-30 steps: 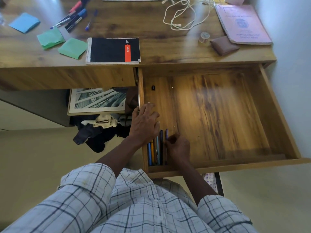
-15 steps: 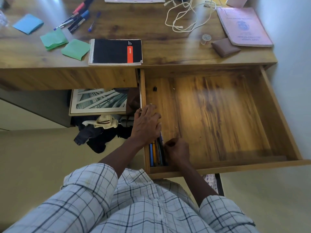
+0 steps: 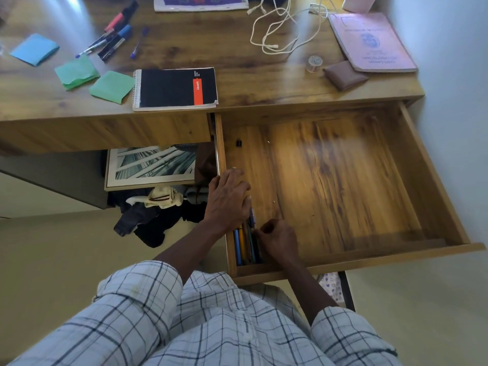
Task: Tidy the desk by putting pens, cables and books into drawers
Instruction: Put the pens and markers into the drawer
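Observation:
The wooden drawer (image 3: 396, 256) stands pulled out at the right of the desk. Several pens (image 3: 241, 247) lie side by side in its front left corner. My left hand (image 3: 228, 199) rests flat over their far ends, against the drawer's left wall. My right hand (image 3: 280, 239) is curled at the right side of the bundle, its thumb and fingers pinching the pens. More pens and markers (image 3: 113, 40) lie on the desk at the back left. A white cable (image 3: 280, 30), a black spiral notebook (image 3: 175, 88) and a pink book (image 3: 369, 43) also sit on top.
Blue and green sticky notes (image 3: 76, 72) lie at the desk's left. A brown wallet (image 3: 344, 78) and a tape roll (image 3: 314, 62) sit beside the pink book. Under the desk are a framed picture (image 3: 153, 165) and dark clothes (image 3: 150, 217). A wall runs along the right.
My right hand has pushed the pens leftwards into a tighter bundle against the drawer's wall. My left hand has slid slightly over them.

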